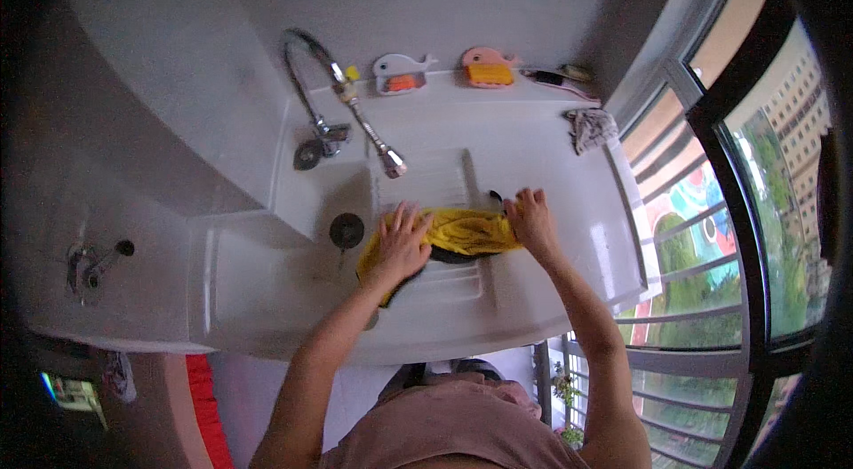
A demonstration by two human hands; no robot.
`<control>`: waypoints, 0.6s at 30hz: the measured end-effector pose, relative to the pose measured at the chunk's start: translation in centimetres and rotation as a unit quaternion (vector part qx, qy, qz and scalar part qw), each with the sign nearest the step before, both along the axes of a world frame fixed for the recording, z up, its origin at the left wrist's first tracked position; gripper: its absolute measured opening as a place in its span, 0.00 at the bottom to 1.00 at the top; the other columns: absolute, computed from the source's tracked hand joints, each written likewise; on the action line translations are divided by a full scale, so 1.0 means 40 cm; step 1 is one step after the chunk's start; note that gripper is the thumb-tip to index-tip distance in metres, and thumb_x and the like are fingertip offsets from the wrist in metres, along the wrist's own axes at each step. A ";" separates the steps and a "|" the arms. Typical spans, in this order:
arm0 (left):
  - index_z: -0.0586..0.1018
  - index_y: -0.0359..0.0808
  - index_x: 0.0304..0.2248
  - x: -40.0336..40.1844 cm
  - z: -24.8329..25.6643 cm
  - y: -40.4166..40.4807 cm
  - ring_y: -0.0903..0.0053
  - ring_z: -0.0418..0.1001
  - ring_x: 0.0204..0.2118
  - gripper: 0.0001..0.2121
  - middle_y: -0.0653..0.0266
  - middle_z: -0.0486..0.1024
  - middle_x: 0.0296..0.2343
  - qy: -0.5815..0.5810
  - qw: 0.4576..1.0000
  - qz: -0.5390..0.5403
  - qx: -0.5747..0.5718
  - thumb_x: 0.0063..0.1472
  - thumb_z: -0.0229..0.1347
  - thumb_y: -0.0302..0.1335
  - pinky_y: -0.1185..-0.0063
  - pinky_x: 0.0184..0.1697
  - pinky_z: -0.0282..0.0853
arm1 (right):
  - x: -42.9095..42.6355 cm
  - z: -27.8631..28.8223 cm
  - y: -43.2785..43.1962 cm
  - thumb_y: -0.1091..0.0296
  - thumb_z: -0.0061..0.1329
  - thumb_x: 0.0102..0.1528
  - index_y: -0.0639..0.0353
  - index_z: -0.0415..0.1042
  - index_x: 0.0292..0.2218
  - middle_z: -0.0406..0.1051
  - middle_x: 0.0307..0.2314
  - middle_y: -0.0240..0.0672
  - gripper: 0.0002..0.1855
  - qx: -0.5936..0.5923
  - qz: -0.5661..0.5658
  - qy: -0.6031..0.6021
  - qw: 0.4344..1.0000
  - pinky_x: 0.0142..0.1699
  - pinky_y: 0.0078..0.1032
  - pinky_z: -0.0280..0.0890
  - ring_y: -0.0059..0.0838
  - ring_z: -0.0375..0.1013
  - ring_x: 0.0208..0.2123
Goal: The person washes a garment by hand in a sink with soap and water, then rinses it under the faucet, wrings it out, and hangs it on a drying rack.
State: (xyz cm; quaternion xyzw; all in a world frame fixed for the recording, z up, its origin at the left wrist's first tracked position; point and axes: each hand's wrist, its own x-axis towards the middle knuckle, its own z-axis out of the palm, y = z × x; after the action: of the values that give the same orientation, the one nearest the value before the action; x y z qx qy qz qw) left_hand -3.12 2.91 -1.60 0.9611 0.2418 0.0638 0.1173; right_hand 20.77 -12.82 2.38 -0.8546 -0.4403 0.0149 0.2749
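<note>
A yellow cloth with a dark edge [463, 232] lies bunched across the ribbed washboard [423, 186] of a white laundry sink. My left hand [404, 246] rests palm down on the cloth's left part, fingers extended and slightly apart. At the other end, my right hand [532, 219] has its fingers curled around the gathered fabric. A small dark strip [495, 196] sticks out just beside the right fingers. What lies beneath both palms is hidden.
A flexible chrome faucet [393, 164] hangs over the washboard. The round drain [346, 230] is left of it. Whale-shaped soap holders [398, 72], one white and one pink [488, 67], stand on the back ledge near brushes [558, 79]. A crumpled patterned cloth [592, 129] lies at the right corner.
</note>
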 end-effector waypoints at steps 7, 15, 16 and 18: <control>0.71 0.49 0.50 0.295 0.037 0.150 0.58 0.45 0.61 0.21 0.61 0.52 0.58 -0.039 0.960 -0.234 0.151 0.58 0.46 0.21 0.60 0.63 0.39 | -0.182 -0.070 -0.179 0.47 0.42 0.57 0.56 0.72 0.40 0.73 0.27 0.42 0.21 -0.133 0.047 0.272 0.952 0.36 0.33 0.67 0.39 0.72 0.34; 0.66 0.36 0.50 0.176 -0.006 -0.120 0.54 0.57 0.51 0.23 0.51 0.56 0.51 -0.193 0.979 0.048 -0.043 0.54 0.53 0.25 0.58 0.52 0.54 | -0.035 -0.017 -0.023 0.60 0.41 0.57 0.56 0.71 0.40 0.70 0.33 0.46 0.14 -0.073 0.108 0.102 0.986 0.41 0.40 0.66 0.51 0.68 0.37; 0.66 0.36 0.50 0.140 -0.004 -0.131 0.55 0.58 0.51 0.23 0.51 0.57 0.50 -0.176 0.982 0.055 -0.033 0.52 0.54 0.25 0.59 0.50 0.56 | -0.022 -0.034 0.040 0.61 0.42 0.57 0.58 0.71 0.41 0.70 0.33 0.47 0.14 -0.023 0.138 0.087 0.986 0.42 0.41 0.65 0.51 0.68 0.38; 0.67 0.35 0.47 0.105 -0.003 -0.143 0.55 0.59 0.49 0.22 0.51 0.60 0.48 -0.150 0.986 0.060 -0.046 0.51 0.56 0.24 0.62 0.48 0.58 | 0.031 -0.095 0.180 0.62 0.44 0.55 0.60 0.68 0.43 0.69 0.35 0.49 0.16 0.026 0.171 0.083 0.981 0.45 0.41 0.64 0.50 0.67 0.40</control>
State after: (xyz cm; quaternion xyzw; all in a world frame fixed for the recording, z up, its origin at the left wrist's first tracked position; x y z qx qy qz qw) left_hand 1.07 -2.83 -1.70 0.9180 0.2810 0.2032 0.1926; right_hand 22.01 -5.63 -1.43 -0.7549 -0.5560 0.1211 0.3260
